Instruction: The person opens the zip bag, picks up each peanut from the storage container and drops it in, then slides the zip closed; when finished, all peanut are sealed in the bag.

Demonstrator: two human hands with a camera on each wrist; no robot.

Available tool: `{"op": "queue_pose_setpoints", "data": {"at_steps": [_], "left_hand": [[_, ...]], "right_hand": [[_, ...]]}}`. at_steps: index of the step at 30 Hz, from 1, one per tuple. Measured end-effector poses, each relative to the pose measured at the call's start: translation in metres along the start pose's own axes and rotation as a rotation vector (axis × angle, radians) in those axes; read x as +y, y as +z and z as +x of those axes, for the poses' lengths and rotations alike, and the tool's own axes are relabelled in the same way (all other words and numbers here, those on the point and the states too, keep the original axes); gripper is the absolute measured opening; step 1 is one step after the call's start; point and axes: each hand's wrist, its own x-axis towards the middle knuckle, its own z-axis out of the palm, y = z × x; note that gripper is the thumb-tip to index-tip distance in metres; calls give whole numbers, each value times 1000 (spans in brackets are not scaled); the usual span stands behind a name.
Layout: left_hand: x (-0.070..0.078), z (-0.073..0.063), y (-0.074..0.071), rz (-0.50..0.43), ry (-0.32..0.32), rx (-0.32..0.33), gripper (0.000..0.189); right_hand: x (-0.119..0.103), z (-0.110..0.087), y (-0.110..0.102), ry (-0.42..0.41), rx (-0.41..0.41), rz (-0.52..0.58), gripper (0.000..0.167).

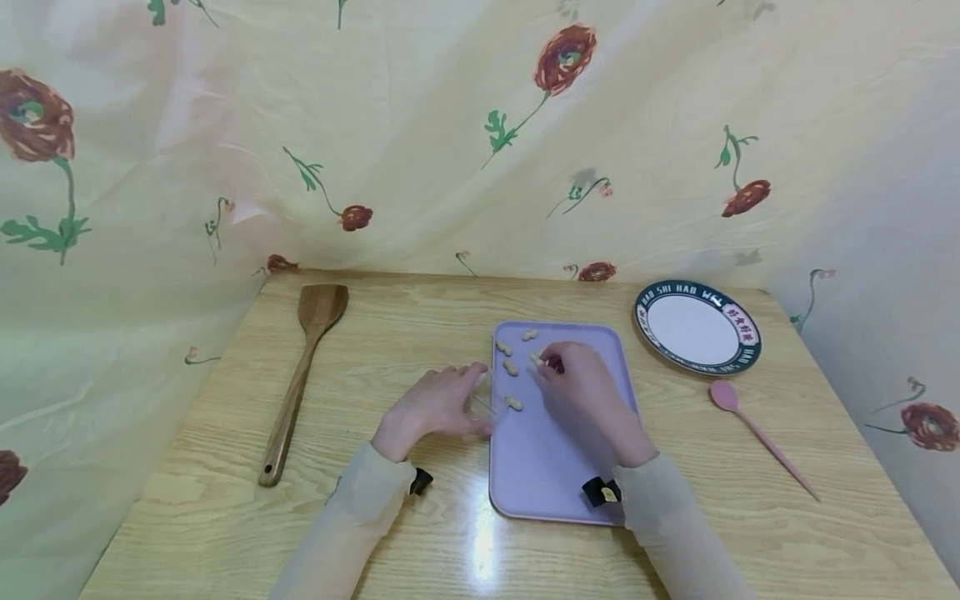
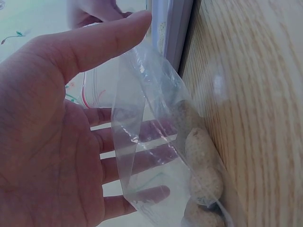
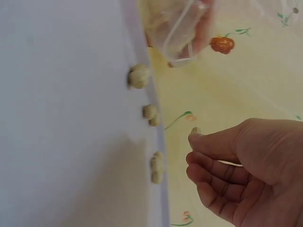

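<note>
My left hand [image 1: 438, 402] holds a clear plastic zip bag [image 2: 130, 142] at the tray's left edge, its thumb on one side and fingers spread on the other. Several peanuts [image 2: 202, 161] lie in the bottom of the bag, close over the wood. Above the lilac tray [image 1: 540, 475], my right hand [image 1: 588, 387] pinches a peanut [image 3: 196, 130] between thumb and index finger, with its other fingers curled. Several loose peanuts [image 1: 511, 367] lie along the left part of the tray.
A wooden spatula [image 1: 300, 379] lies on the table at left. At the right are a white plate [image 1: 693, 329] with a dark lettered rim and a pink spoon [image 1: 765, 437]. Flowered cloth [image 1: 420, 125] hangs behind the wooden table [image 1: 225, 417].
</note>
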Motion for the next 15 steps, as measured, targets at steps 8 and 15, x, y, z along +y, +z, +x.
{"op": "queue_pose_setpoints", "data": {"at_steps": [8, 15], "left_hand": [[0, 0, -1, -10, -5, 1, 87], [0, 1, -1, -1, -3, -2, 87]], "right_hand": [[-16, -4, -10, -130, -23, 11, 11], [-32, -11, -11, -226, -125, 5, 10]]}}
